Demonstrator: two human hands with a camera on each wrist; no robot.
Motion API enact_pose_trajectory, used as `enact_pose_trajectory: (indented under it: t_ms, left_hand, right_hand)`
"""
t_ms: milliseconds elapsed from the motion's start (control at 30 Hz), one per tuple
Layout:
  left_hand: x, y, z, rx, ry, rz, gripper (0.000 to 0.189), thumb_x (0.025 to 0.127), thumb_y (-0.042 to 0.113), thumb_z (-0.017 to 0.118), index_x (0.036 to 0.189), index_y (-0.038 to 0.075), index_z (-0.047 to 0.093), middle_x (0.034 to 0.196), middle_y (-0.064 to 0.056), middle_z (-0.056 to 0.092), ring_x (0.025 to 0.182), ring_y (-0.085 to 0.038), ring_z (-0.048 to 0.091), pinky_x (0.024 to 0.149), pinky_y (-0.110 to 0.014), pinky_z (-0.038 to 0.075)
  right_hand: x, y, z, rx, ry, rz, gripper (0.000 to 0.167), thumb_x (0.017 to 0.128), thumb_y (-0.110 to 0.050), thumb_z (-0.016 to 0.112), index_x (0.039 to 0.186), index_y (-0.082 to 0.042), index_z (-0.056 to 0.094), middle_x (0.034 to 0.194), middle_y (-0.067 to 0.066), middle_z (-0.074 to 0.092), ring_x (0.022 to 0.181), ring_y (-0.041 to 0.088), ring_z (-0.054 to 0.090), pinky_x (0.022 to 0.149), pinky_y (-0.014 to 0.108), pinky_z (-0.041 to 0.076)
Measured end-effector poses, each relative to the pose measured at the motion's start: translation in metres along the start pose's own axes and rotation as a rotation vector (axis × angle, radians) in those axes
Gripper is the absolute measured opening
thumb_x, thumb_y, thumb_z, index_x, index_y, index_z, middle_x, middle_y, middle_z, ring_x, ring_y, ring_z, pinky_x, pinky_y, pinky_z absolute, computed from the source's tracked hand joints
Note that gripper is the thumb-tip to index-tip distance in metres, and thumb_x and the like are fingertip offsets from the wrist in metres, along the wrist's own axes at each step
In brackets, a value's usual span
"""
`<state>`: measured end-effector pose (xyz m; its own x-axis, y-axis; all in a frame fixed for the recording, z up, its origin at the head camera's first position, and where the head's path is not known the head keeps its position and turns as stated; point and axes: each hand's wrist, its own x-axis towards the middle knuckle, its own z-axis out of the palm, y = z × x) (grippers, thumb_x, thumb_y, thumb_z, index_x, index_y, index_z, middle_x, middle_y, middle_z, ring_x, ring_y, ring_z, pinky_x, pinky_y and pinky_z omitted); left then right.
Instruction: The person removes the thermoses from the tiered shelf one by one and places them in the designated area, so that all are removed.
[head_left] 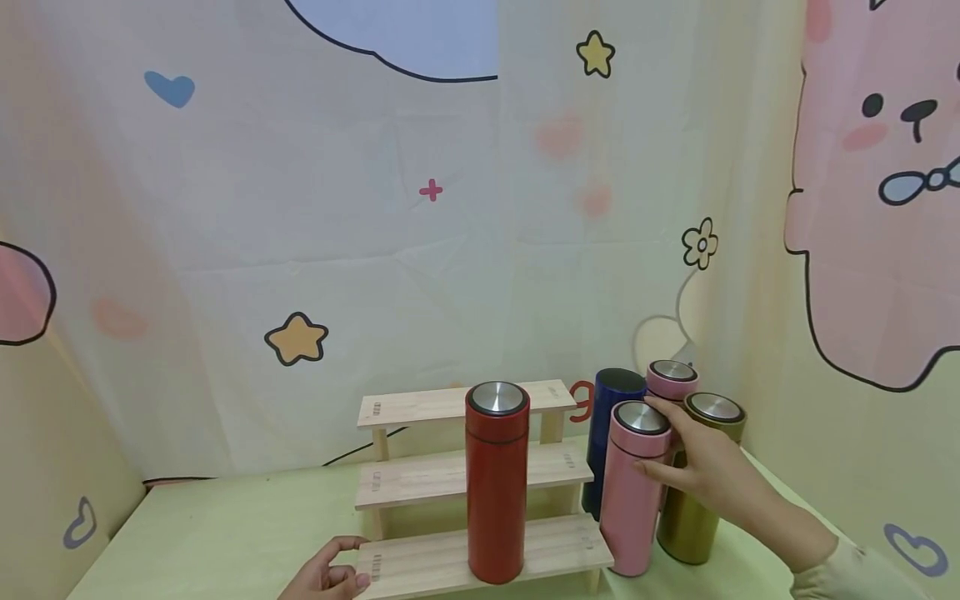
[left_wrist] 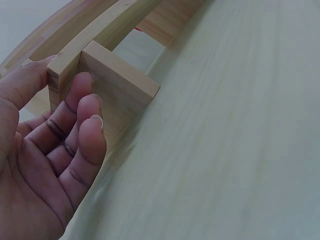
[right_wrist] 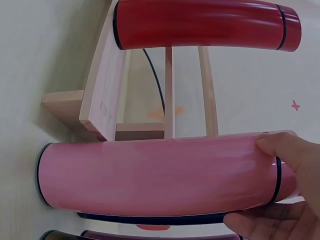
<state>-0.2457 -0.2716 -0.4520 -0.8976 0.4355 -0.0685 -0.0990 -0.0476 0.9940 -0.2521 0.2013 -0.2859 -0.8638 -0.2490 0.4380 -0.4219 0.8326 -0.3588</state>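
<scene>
A red thermos stands upright on the lowest step of a three-tier wooden rack. My left hand pinches the left end of that step; in the left wrist view its thumb lies over the board and its fingers curl beneath. To the right of the rack, my right hand grips a pink thermos near its silver-topped lid. In the right wrist view, thumb and fingers are on opposite sides of the pink thermos's upper end. Its base seems to be on or just above the table; I cannot tell which.
A dark blue thermos, a second pink thermos and an olive-gold thermos crowd behind and beside the held one. The pale green table meets printed cloth walls at the back and sides.
</scene>
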Motion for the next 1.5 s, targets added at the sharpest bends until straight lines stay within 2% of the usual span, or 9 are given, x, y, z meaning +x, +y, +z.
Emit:
enact_pose_trajectory:
  t_ms: [133, 367, 500, 700, 867, 967, 1200, 1367, 1500]
  left_hand:
    - [0.0, 0.0, -0.001, -0.017, -0.008, -0.001, 0.071, 0.092, 0.022, 0.063, 0.139, -0.009, 0.02, 0.086, -0.002, 0.067, 0.076, -0.01, 0.066, 0.064, -0.022, 0.054]
    - [0.0, -0.001, -0.002, -0.017, -0.008, -0.001, 0.066, 0.092, 0.021, 0.063, 0.138, -0.007, 0.024, 0.088, -0.003, 0.067, 0.079, -0.011, 0.067, 0.066, -0.023, 0.055]
    - [-0.001, 0.0, -0.003, -0.003, -0.014, 0.019, 0.065, 0.093, 0.019, 0.061, 0.137, -0.01, 0.024, 0.088, -0.003, 0.068, 0.079, -0.012, 0.068, 0.066, -0.024, 0.055]
    - [-0.001, -0.002, -0.005, -0.014, -0.025, 0.029, 0.063, 0.092, 0.019, 0.062, 0.137, -0.008, 0.026, 0.087, -0.002, 0.067, 0.078, -0.011, 0.067, 0.066, -0.023, 0.055]
    - [0.001, -0.006, -0.006, -0.023, -0.043, 0.024, 0.062, 0.09, 0.021, 0.065, 0.135, -0.003, 0.031, 0.088, -0.003, 0.067, 0.079, -0.012, 0.068, 0.066, -0.023, 0.055]
    - [0.001, -0.005, -0.006, -0.016, -0.041, 0.029, 0.064, 0.091, 0.022, 0.065, 0.136, -0.005, 0.029, 0.087, -0.003, 0.067, 0.079, -0.011, 0.067, 0.066, -0.023, 0.055]
    - [0.001, -0.003, -0.004, -0.015, -0.035, 0.032, 0.061, 0.092, 0.019, 0.062, 0.136, -0.006, 0.028, 0.088, -0.002, 0.068, 0.079, -0.011, 0.068, 0.066, -0.023, 0.055]
    - [0.002, -0.004, -0.005, -0.013, -0.029, 0.035, 0.058, 0.093, 0.019, 0.061, 0.135, -0.005, 0.029, 0.087, -0.002, 0.068, 0.079, -0.011, 0.068, 0.066, -0.023, 0.055]
    - [0.002, -0.003, -0.004, -0.012, -0.03, 0.035, 0.063, 0.093, 0.02, 0.062, 0.137, -0.008, 0.025, 0.087, -0.003, 0.067, 0.079, -0.011, 0.068, 0.066, -0.023, 0.055]
  right_hand:
    - [0.0, 0.0, -0.001, 0.009, -0.017, 0.016, 0.081, 0.078, -0.032, 0.079, 0.142, -0.004, 0.038, 0.085, 0.0, 0.065, 0.077, 0.011, 0.057, 0.063, 0.025, 0.047]
    - [0.0, 0.001, -0.001, -0.011, -0.009, 0.02, 0.082, 0.078, -0.033, 0.079, 0.142, -0.002, 0.038, 0.091, 0.005, 0.066, 0.078, 0.016, 0.059, 0.064, 0.03, 0.048]
    - [0.002, 0.001, -0.001, -0.009, -0.016, 0.013, 0.081, 0.079, -0.033, 0.078, 0.142, -0.001, 0.038, 0.087, 0.003, 0.065, 0.076, 0.014, 0.058, 0.063, 0.028, 0.047]
    - [0.001, 0.0, -0.003, 0.006, -0.027, 0.011, 0.082, 0.08, -0.035, 0.077, 0.142, 0.0, 0.037, 0.092, 0.003, 0.067, 0.079, 0.012, 0.061, 0.064, 0.025, 0.049]
    - [-0.001, -0.002, -0.01, -0.027, 0.011, -0.003, 0.078, 0.082, -0.038, 0.075, 0.141, 0.0, 0.041, 0.1, 0.01, 0.069, 0.085, 0.019, 0.067, 0.072, 0.037, 0.055]
    - [-0.002, -0.004, -0.015, -0.062, 0.056, -0.031, 0.074, 0.082, -0.034, 0.075, 0.139, 0.0, 0.044, 0.108, 0.014, 0.068, 0.088, 0.023, 0.068, 0.074, 0.043, 0.055]
    - [0.0, -0.016, -0.03, -0.137, 0.133, -0.084, 0.064, 0.084, -0.029, 0.074, 0.137, -0.004, 0.048, 0.11, 0.015, 0.067, 0.092, 0.027, 0.067, 0.076, 0.046, 0.054]
    - [0.002, -0.03, -0.037, -0.15, 0.155, -0.112, 0.063, 0.085, -0.035, 0.072, 0.135, -0.004, 0.049, 0.106, 0.013, 0.068, 0.088, 0.026, 0.066, 0.074, 0.045, 0.054]
    - [0.005, -0.042, -0.039, -0.127, 0.157, -0.127, 0.063, 0.085, -0.036, 0.073, 0.134, -0.005, 0.05, 0.108, 0.014, 0.069, 0.09, 0.027, 0.068, 0.077, 0.046, 0.055]
